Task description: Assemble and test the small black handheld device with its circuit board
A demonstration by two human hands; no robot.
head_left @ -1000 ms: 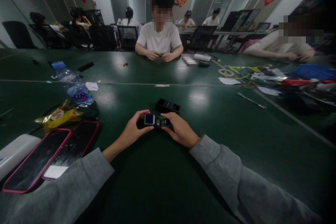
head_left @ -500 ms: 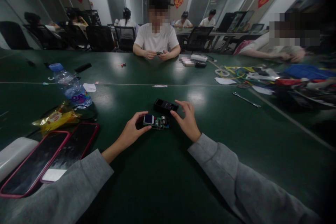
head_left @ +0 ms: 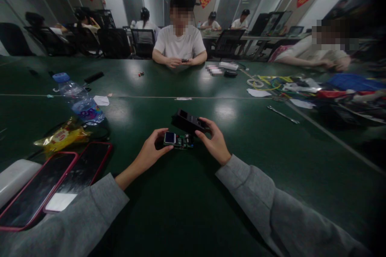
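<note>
The left hand [head_left: 150, 146] pinches a green circuit board [head_left: 181, 141] by its nine o'clock end, thumb near and fingers beyond, beside the board's small dark screen [head_left: 170, 138]. The board lies at the middle of the view, just above or on the green table [head_left: 181, 209]; which, I cannot tell. At one o'clock from it, close by, a black case [head_left: 189, 121] sits tilted, its three o'clock end gripped between the thumb and fingers of the right hand [head_left: 214, 138]. From the board, a yellow wrapper [head_left: 63, 135] lies at nine o'clock, a plastic bottle [head_left: 80, 100] stands toward ten, a wrench [head_left: 282, 115] rests between two and three, and a seated person [head_left: 180, 44] faces across from twelve.
</note>
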